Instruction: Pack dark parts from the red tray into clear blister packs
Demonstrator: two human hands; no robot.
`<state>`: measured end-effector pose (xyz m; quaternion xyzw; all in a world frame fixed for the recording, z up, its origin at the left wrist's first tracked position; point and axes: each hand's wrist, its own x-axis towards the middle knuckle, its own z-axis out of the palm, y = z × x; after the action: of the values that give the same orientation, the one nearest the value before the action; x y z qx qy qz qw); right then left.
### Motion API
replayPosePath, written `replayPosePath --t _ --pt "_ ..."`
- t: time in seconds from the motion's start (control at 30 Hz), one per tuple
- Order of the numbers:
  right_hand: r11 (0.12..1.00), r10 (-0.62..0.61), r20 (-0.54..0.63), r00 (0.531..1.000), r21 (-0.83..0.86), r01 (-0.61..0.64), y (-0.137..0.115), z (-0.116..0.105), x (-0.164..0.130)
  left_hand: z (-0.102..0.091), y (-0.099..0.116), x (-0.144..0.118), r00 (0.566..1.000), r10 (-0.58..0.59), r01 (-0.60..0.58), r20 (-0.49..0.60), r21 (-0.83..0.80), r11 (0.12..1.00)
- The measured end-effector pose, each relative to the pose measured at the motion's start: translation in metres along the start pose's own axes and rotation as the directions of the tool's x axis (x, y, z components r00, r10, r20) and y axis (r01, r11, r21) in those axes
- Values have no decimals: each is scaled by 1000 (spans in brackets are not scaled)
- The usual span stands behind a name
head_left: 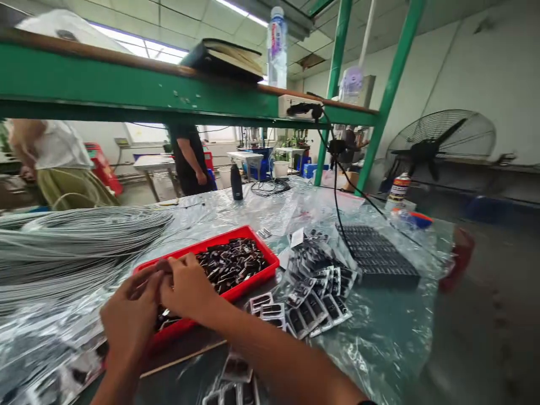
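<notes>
My left hand (133, 312) and my right hand (188, 287) meet above the left part of a red tray (271, 260). Both have their fingers pinched together, fingertips touching or nearly so. Whatever is between them is hidden by the fingers. Many small dark, shiny metal-looking pieces (236, 261) fill the tray under and beside my hands. To the right of the tray, clear packs with dark pieces inside (310, 312) lie in a loose pile. More such packs (236, 368) sit below my right forearm.
A coil of grey cable (84, 242) lies at left. Dark stacked blocks (379, 256) stand at right, crossed by a black hanging cord (337, 197). A black bottle (236, 183) is farther back. Overhead runs a green shelf (126, 90). Two people stand beyond the table.
</notes>
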<state>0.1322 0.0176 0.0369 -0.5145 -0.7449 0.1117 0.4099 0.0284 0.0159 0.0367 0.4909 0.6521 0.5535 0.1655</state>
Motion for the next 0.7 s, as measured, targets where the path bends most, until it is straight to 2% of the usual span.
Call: replayPosePath --t 0.1,0.2,0.27,0.37,0.47,0.57,0.63,0.7 --pt "990 104 14 994 92 -105 5 3 5 -3 7 0 993 -101 102 68 -8 995" --pt "962 202 -13 979 190 -195 13 3 8 -6 8 1 988 -72 76 139 -28 997" --pt "930 246 22 969 277 -242 21 1 8 -6 1 5 973 -54 71 226 -67 995" --pt "866 251 111 962 417 -274 35 -1 7 -5 -12 9 932 -12 88 361 -195 977" --pt "827 192 181 965 500 -258 49 -3 7 -3 -21 9 889 44 108 455 -302 947" --pt "867 100 226 969 459 -196 57 -7 7 4 -24 4 892 61 72 447 -276 959" --pt "907 71 239 968 389 -162 60 -13 7 8 -27 2 921 91 -10 379 -210 978" --pt "934 89 229 969 319 -161 62 -21 7 9 -31 4 943 93 -42 320 -162 986"
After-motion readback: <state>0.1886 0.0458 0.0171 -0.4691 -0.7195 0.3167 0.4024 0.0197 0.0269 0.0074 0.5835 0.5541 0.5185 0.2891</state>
